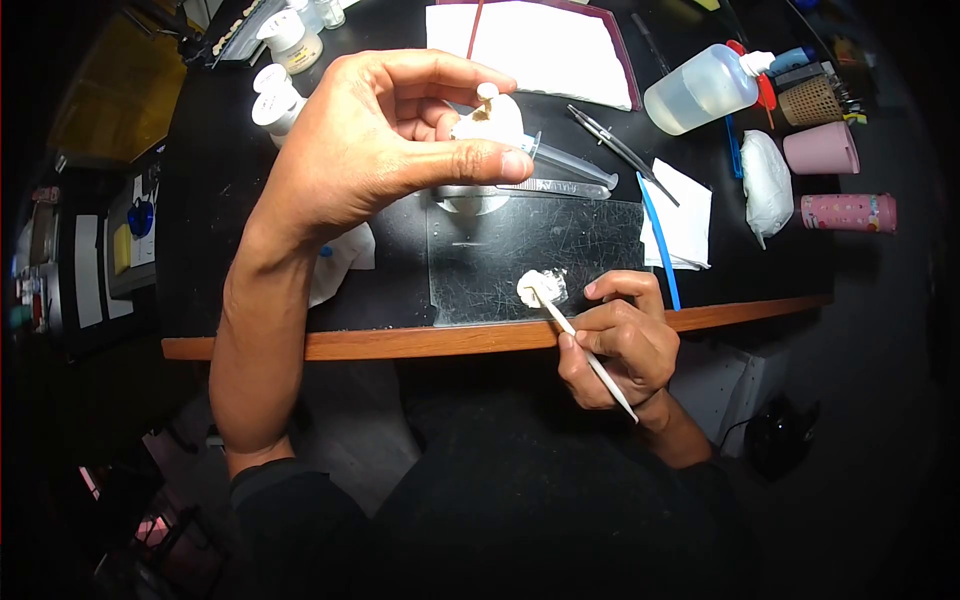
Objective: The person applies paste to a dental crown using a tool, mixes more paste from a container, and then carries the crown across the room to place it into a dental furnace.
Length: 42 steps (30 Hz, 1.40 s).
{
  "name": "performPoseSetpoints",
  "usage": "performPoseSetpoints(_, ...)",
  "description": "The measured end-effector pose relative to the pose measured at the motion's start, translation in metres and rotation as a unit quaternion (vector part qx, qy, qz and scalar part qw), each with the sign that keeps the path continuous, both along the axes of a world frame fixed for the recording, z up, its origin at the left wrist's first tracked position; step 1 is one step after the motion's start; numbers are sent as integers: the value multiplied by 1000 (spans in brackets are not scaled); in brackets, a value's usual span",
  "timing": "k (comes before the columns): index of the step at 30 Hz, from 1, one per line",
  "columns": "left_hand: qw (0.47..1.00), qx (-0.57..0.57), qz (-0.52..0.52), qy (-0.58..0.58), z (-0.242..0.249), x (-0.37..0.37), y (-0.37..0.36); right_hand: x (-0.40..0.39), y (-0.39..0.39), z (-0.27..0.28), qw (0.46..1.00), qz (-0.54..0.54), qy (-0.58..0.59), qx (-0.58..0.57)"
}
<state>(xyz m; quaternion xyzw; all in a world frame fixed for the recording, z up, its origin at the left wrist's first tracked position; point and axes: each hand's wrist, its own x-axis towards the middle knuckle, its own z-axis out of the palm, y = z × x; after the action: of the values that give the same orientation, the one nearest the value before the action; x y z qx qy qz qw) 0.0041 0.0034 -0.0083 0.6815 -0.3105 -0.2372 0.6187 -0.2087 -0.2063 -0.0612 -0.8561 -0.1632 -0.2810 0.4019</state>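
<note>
Fingers (470,160) (left) pinch one white model (492,118); right ones (600,340) grip one brush (580,340).

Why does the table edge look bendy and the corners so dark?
Head view: a wide lens curves the table edge and blackens the corners; light falls brightest on the left hand and white paper; the glass plate shows faint glare; the right hand looks sharp.

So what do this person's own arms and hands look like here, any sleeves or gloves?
Both hands are bare, with no gloves, rings or watch visible: left hand, right hand. The forearms are uncovered too. A dark sleeve, pushed up, shows near the left elbow, matching the dark clothing below.
</note>
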Motion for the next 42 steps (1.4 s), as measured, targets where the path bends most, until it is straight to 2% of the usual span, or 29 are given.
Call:
performPoseSetpoints(9,1000,3,-5,26,1,-2,-1,-1,0,3,1000,6,-2,-13)
performPoseSetpoints(12,998,-9,-22,61,2,-1,-1,2,-1,8,1000,13,-7,27)
performPoseSetpoints(15,995,-28,-30,85,5,-3,-2,13,-2,20,984,27,-31,176)
performPoseSetpoints(18,997,-21,-41,65,7,-5,-1,38,4,33,937,79,-66,333)
performPoseSetpoints(24,989,-120,-54,61,1,-8,-4,84,23,43,939,117,-108,304)
performPoseSetpoints(28,991,-98,-92,27,1,-4,1,88,27,32,947,116,-141,264)
performPoseSetpoints(32,991,-99,-94,12,1,-5,0,84,26,34,946,122,-130,270)
performPoseSetpoints(42,989,-103,-106,1,1,-5,0,83,21,38,966,103,-124,204)
